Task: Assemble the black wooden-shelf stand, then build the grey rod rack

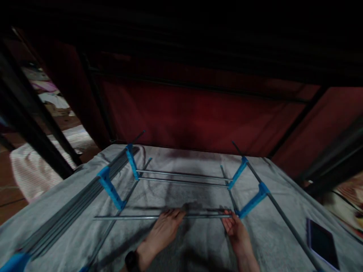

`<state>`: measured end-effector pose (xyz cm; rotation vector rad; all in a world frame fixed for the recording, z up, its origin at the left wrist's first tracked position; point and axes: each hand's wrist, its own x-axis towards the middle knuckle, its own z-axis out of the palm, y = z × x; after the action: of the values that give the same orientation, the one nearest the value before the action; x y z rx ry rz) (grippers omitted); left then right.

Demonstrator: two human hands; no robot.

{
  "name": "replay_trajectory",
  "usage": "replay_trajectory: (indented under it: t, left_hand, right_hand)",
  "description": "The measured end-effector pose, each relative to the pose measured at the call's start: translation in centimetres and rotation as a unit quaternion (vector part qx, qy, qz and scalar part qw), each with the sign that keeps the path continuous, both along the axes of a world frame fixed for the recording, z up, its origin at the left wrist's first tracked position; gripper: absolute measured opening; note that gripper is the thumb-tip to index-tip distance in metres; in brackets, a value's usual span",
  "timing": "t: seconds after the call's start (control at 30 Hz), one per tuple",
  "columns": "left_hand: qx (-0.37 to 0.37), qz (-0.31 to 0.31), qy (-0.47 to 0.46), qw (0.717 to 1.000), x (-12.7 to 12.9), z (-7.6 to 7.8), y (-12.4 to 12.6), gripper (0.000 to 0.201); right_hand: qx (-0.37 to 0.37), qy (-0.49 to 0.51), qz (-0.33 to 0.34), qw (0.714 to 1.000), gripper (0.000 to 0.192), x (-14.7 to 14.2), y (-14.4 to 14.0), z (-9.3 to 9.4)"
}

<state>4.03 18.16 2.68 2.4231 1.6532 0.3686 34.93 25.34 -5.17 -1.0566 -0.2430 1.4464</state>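
A frame of grey metal rods with blue plastic connectors (pixel 111 189) lies on a grey cloth (pixel 181 162). My left hand (pixel 166 228) rests on the near cross rod (pixel 127 217) near its middle, fingers laid over it. My right hand (pixel 235 226) grips the same rod's right end, beside a blue connector (pixel 252 202). Two more cross rods (pixel 181 177) run between blue connectors farther back. A dark watch sits on my left wrist.
A bundle of loose grey rods (pixel 76 206) lies along the left edge of the cloth. A dark phone (pixel 321 240) lies at the right. Red fabric walls (pixel 198 113) with dark poles close off the back. Clothes lie on the floor at far left.
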Motion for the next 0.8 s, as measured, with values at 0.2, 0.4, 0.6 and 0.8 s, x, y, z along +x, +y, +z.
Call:
replay_trajectory:
  t: [0.2, 0.4, 0.6, 0.8]
  left_hand:
    - [-0.002, 0.035, 0.022, 0.999, -0.6, -0.1, 0.7, 0.041]
    - [-0.01, 0.05, 0.019, 0.999, -0.5, 0.3, 1.3, 0.045]
    - [-0.022, 0.067, -0.005, 0.997, 0.0, 1.4, 1.8, 0.042]
    - [0.007, 0.071, 0.005, 0.997, 0.7, 2.2, 2.5, 0.04]
  right_hand:
    - [0.023, 0.034, -0.002, 0.999, 0.026, -1.9, 0.3, 3.0]
    - [0.048, 0.011, -0.006, 0.999, 0.028, -2.2, 1.0, 4.3]
    - [0.079, -0.008, -0.014, 0.997, 0.024, -1.9, 2.3, 5.8]
    - [0.094, -0.01, -0.018, 0.995, 0.019, -2.3, 3.3, 7.1]
